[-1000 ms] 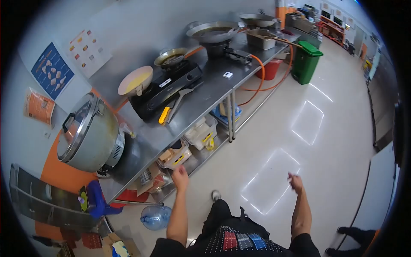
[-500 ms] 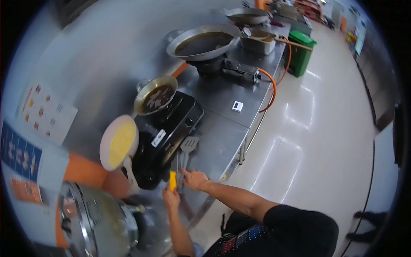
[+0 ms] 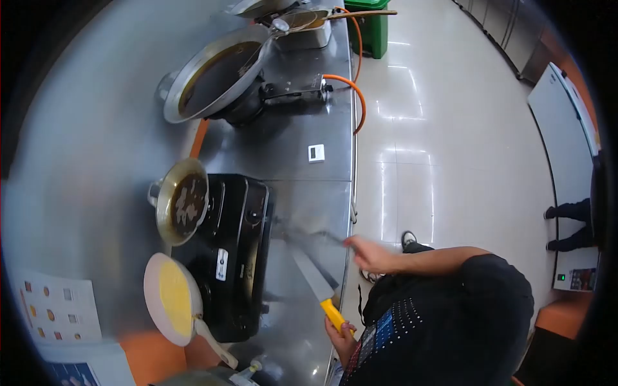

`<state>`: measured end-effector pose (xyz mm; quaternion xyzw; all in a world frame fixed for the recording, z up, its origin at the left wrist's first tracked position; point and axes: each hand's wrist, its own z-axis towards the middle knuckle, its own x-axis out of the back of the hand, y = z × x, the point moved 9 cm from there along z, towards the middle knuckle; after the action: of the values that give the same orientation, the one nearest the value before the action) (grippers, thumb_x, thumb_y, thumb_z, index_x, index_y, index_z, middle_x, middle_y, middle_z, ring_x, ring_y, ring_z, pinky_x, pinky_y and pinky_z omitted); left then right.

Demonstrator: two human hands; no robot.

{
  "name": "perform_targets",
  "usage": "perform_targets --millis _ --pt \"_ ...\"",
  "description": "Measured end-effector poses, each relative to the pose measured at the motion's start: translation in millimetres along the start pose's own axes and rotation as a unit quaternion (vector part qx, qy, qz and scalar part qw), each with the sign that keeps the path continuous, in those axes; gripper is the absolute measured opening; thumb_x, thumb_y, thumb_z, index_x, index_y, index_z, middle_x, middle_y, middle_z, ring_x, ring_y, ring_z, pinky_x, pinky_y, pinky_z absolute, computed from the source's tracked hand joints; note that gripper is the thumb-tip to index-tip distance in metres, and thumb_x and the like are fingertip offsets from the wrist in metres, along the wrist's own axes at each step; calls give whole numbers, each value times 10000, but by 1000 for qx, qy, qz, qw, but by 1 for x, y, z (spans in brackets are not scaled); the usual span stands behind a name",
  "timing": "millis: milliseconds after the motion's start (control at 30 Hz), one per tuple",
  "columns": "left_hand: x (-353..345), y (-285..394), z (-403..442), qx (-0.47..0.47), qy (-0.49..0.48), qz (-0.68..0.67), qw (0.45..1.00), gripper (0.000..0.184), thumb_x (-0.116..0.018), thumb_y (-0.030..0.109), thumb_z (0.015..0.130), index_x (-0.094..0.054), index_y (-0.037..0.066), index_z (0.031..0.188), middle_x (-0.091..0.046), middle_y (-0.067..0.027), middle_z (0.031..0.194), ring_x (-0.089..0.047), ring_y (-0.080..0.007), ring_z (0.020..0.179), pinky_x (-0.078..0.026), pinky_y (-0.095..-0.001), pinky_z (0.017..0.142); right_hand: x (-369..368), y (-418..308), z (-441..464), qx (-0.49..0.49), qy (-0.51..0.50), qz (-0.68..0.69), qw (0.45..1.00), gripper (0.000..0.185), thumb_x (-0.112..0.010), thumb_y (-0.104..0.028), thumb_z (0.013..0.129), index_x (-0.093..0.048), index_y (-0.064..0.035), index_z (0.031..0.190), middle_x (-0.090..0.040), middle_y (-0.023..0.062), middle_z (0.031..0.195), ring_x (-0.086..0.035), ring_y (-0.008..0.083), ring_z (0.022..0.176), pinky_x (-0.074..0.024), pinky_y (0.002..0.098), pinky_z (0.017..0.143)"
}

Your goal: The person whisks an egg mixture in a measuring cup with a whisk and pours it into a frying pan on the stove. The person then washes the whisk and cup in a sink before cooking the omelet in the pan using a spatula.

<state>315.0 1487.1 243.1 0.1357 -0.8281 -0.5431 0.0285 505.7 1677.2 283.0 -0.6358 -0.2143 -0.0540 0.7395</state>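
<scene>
My left hand (image 3: pixel 344 341) is closed around the yellow handle of a large knife (image 3: pixel 314 276), its broad blade pointing away over the steel counter. My right hand (image 3: pixel 373 255), blurred by motion, is closed on the dark handle of a slotted spatula (image 3: pixel 295 233). The smeared head of the spatula is close to the knife's tip; whether they touch, I cannot tell. A black portable stove (image 3: pixel 241 270) stands just beyond the blade. A pale frying pan (image 3: pixel 194 307) holding a flat yellow layer sits at the stove's far side.
A small wok (image 3: pixel 168 222) with dark oil stands beside the stove. Further along are a large wok (image 3: pixel 187 106) on a burner, a white timer (image 3: pixel 316 153) and an orange hose (image 3: pixel 362 106). A green bin (image 3: pixel 370 35) stands on the floor. Another person's legs (image 3: pixel 573 225) show at right.
The spatula has come off the counter into my right hand, which has drawn back towards my body. The knife now shows fully in my left hand. The view has turned.
</scene>
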Motion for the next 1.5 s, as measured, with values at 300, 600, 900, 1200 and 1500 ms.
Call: perform_targets --millis 300,600,900,1200,1500 --pt "-191 82 92 -19 -225 33 974 589 -446 53 912 -124 38 1405 -483 -132 956 -505 -120 645 -457 -252 641 263 283 -135 -428 296 -167 838 464 -533 -101 797 -384 -44 1232 -596 260 860 -609 385 815 -473 461 729" --pt "-506 107 268 -82 -295 42 951 460 -422 175 953 -275 16 1359 -482 -51 871 -473 -93 611 -432 -222 549 359 443 -355 -737 371 46 564 250 -446 -28 740 -559 53 949 -568 182 594 -594 284 505 -453 408 420" --pt "-833 98 486 -102 -273 -13 956 482 -428 167 950 -209 111 1376 -453 -43 953 -450 -90 692 -432 -215 537 513 497 -184 -612 409 103 669 442 -573 -137 768 -437 -1 1166 -561 130 682 -553 192 498 -448 330 391" --pt "-1253 148 600 -94 -73 -63 991 523 -389 67 903 -151 -11 1363 -384 -272 1292 -447 -391 1155 -374 -413 974 611 607 -64 -678 268 -55 682 565 -652 -285 646 -530 101 1041 -591 277 994 -575 375 974 -451 414 841" --pt "-1349 294 846 -180 119 -48 975 508 -390 38 903 -178 -11 1361 -407 -267 1282 -483 -389 1126 -409 -428 953 735 580 68 -637 492 143 576 459 -596 -153 777 -396 15 1155 -520 103 606 -522 187 432 -412 317 357"
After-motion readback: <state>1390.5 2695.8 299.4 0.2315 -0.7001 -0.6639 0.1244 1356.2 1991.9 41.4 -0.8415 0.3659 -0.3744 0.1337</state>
